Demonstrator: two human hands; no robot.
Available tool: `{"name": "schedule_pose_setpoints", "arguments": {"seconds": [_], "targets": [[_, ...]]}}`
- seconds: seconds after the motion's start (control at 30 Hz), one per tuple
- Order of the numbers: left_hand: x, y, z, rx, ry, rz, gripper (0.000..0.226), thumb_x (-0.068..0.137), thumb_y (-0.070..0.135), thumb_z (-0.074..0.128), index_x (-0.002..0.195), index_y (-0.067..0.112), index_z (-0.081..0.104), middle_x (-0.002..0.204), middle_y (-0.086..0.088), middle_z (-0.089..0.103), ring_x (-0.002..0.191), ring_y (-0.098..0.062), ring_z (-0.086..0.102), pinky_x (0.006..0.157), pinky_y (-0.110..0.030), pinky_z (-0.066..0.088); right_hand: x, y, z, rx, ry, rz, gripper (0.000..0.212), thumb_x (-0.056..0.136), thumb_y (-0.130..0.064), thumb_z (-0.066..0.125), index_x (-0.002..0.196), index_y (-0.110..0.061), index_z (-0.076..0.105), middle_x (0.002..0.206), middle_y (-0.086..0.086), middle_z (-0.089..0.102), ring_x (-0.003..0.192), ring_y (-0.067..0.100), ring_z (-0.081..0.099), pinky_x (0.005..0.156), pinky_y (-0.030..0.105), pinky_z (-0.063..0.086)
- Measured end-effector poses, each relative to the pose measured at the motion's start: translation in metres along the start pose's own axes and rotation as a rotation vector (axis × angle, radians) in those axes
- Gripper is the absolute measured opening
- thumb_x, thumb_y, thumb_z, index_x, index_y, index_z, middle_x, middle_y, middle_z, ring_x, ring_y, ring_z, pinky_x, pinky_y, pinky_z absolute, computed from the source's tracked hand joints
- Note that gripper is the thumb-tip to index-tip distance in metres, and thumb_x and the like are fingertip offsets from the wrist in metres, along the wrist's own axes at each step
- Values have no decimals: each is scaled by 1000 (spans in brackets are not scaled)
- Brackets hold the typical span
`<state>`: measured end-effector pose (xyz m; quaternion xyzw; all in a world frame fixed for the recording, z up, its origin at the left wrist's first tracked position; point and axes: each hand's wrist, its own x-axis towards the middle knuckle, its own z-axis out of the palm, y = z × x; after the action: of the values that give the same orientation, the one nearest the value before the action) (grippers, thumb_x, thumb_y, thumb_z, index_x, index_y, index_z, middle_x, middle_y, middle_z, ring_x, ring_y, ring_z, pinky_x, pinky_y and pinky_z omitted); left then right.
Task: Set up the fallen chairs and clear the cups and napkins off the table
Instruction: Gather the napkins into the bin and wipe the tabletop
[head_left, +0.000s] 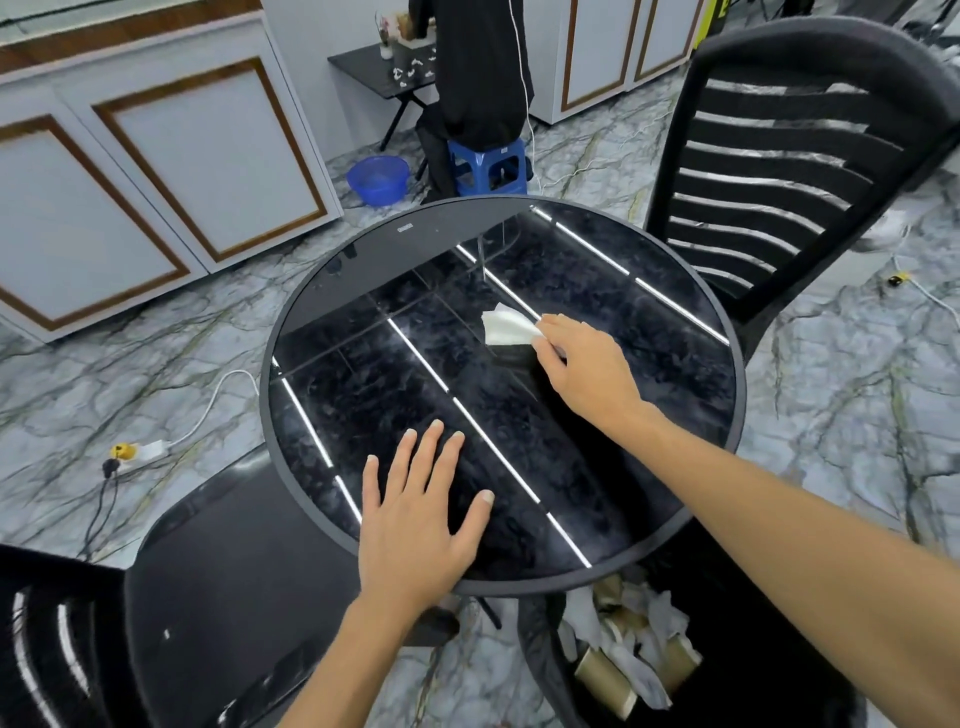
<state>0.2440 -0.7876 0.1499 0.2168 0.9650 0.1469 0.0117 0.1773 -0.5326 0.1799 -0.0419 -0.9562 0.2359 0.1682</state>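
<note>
A round black glossy table (363, 249) fills the middle of the view. My right hand (582, 364) holds a white napkin (506, 327) against the tabletop near its centre. My left hand (421, 514) lies flat on the near edge of the table, fingers spread and straight. One black slatted chair (769, 171) stands upright at the far right of the table. Another black chair (218, 587) stands at the near left, its seat under the table's rim. No cups show on the tabletop.
A black bin bag (623, 654) under the table's near right edge holds crumpled napkins and brown paper cups. On the marble floor lie a white power strip (145, 449) and cables at left. A blue basin (377, 178), blue stool (488, 166) and seated person are beyond the table.
</note>
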Motion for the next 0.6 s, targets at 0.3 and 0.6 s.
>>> {"name": "schedule_pose_setpoints", "arguments": {"seconds": [0.3,0.6], "targets": [[5,61,-3,-186,-72,149,76,94,67,28,158,27,24,168,12,11,155,-9,-2,123,-45,-12,-84,43,-58,34,91,48,23,102,-17,56,118,-6,69,119,7,72,109,26,67,108,36,44],[2,172,29,-153,-216,448,72,102,59,30,160,20,13,169,8,0,154,-8,-10,125,-45,-11,-189,116,-114,39,253,299,29,101,-22,57,123,-10,71,123,3,72,110,18,67,93,44,57]]}}
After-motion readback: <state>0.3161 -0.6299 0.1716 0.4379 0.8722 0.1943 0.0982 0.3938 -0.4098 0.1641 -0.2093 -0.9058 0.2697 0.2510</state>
